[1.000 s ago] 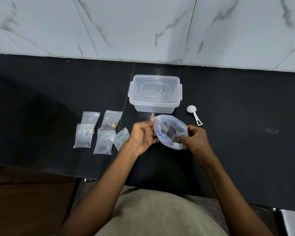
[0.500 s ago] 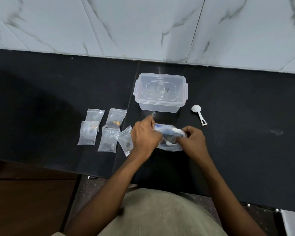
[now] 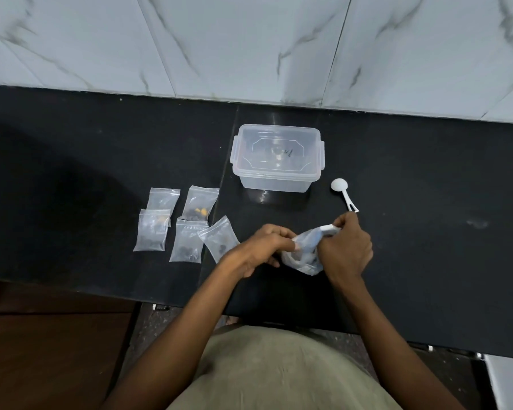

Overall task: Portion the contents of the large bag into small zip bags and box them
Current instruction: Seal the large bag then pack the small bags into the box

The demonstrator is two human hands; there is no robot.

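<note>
**Large bag pinched shut at the counter, five small bags waiting to be boxed**

A person's left hand and right hand work the mouth of the large bag, a crumpled clear pouch with a few dark pieces visible low inside it. The left hand's fingers are curled and pinch the near-left end of the bag's top edge; the right hand grips the other end, thumb and fingers closed on the white zip strip that juts out above the knuckles. Holding both ends this way keeps the strip taut, which suggests the mouth is being pressed closed rather than opened, though the seal itself is hidden between the hands.

The bag sits on the black counter, in front of the clear plastic box, on the person's side of it. The box stands with its lid on, close to the tiled wall; it will need opening before anything goes in.

To the front left of the box lie five small zip bags, flat in a loose cluster, some overlapping, each showing dark and, in places, orange bits. They appear filled and set aside within easy reach of the left hand.

Just right of the box rests a white scoop, bowl toward the wall, handle pointing at the right hand, set down and touching neither hand nor bag.
</note>
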